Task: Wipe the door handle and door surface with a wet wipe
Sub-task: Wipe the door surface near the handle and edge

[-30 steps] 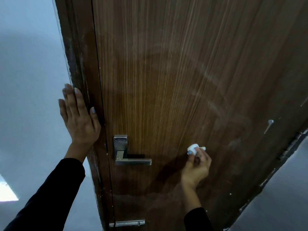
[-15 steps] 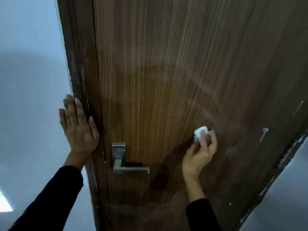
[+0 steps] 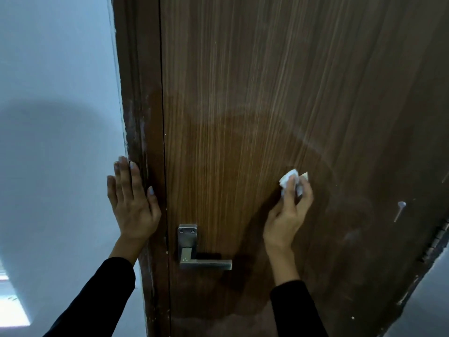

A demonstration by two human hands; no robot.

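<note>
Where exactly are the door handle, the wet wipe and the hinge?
door handle [image 3: 206, 264], head view, on the flat lever bar.
wet wipe [image 3: 287, 178], head view, on the white bunch above the fingers.
hinge [image 3: 441, 235], head view, on the metal knuckle at the door's right edge.

We find no writing, label, brand, number or sign that can be read anywhere on the door [image 3: 267, 93], its handle [image 3: 204, 261] or the wall [image 3: 53, 69]
</note>
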